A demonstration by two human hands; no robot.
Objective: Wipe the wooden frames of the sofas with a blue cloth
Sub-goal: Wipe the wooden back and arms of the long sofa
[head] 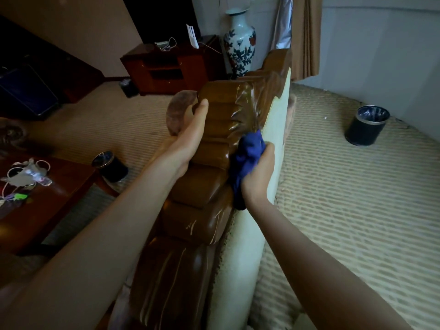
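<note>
The carved brown wooden frame (209, 186) of a sofa's back runs from the bottom centre up toward the vase. My left hand (190, 139) grips its top rail from the left, thumb lying over the wood. My right hand (258, 172) holds a bunched blue cloth (247, 158) and presses it against the right side of the frame, where the wood meets the pale back panel (240, 246). The wood above the cloth shines with streaks.
A black waste bin (366, 126) stands on the carpet at right, another bin (110, 165) at left beside a dark wooden table (54, 194) with cables. A large blue-and-white vase (239, 41), a cabinet (171, 65) and curtains stand beyond.
</note>
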